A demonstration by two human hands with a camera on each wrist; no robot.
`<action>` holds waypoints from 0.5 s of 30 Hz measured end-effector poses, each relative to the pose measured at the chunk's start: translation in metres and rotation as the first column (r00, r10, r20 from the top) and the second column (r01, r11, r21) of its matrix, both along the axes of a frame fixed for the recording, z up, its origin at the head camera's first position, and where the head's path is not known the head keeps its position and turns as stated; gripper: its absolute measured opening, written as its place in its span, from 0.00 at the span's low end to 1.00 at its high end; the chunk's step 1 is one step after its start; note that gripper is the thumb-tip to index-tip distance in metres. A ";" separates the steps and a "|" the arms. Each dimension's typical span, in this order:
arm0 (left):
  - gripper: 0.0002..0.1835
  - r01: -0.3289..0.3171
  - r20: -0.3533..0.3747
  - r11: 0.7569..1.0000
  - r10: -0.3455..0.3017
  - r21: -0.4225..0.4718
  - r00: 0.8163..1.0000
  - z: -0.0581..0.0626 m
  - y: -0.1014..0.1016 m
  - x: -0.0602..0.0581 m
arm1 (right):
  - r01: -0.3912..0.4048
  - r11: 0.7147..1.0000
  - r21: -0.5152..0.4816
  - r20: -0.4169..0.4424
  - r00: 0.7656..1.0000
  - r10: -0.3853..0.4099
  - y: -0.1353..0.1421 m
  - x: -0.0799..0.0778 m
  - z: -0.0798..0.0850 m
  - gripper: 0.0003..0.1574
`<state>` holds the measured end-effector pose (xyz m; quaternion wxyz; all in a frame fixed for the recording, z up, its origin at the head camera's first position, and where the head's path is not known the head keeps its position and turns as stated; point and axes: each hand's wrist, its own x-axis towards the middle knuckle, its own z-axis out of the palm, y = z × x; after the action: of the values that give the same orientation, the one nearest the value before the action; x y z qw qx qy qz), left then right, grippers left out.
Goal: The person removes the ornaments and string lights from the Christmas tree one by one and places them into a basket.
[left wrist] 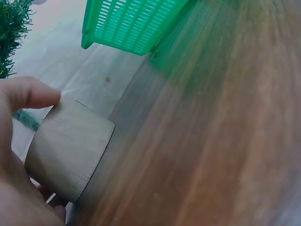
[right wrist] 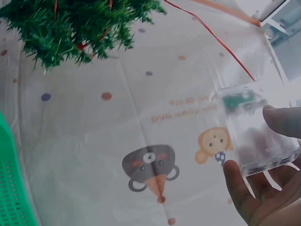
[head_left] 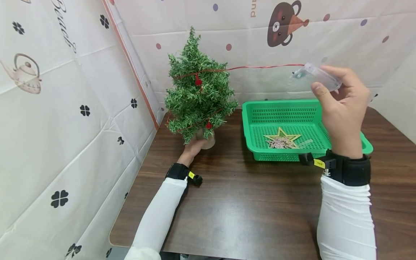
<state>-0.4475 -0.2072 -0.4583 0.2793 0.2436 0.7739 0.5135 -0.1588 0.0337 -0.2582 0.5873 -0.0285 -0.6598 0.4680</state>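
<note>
A small artificial Christmas tree (head_left: 198,90) stands upright at the back left of the table, with red string and small red ornaments among its branches. My left hand (head_left: 192,147) grips its round wooden base (left wrist: 70,146), thumb on the upper edge and fingers around the far side. Raised over the green basket, my right hand (head_left: 347,101) holds a clear plastic battery box (right wrist: 256,132) between thumb and fingers. From the box a thin red wire (head_left: 256,67) runs taut across to the tree and into its branches.
A green plastic basket (head_left: 251,150) sits right of the tree, holding a gold star ornament (head_left: 289,136), a pinkish glittery ornament (head_left: 280,143) and a small clear piece. Printed cloth (head_left: 208,21) hangs behind and left of the brown wooden table (head_left: 234,202).
</note>
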 end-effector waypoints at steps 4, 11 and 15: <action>0.51 -0.023 0.060 0.999 0.025 -0.025 0.998 0.002 0.000 0.001 | 0.012 1.000 -0.022 -0.001 1.000 -0.012 -0.001 0.003 0.002 0.18; 0.39 -0.041 0.002 0.982 0.042 0.187 0.999 -0.003 0.000 0.003 | 0.049 0.999 0.002 -0.017 0.999 -0.049 0.002 0.004 0.001 0.17; 0.32 -0.009 -0.104 0.937 0.048 0.349 0.993 -0.007 0.003 0.002 | 0.028 0.999 -0.029 -0.003 1.000 -0.028 0.007 0.004 -0.001 0.18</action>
<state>-0.4459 -0.2045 -0.4651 0.1810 0.3058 0.6888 0.6318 -0.1546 0.0411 -0.2593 0.5943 -0.0453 -0.6515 0.4693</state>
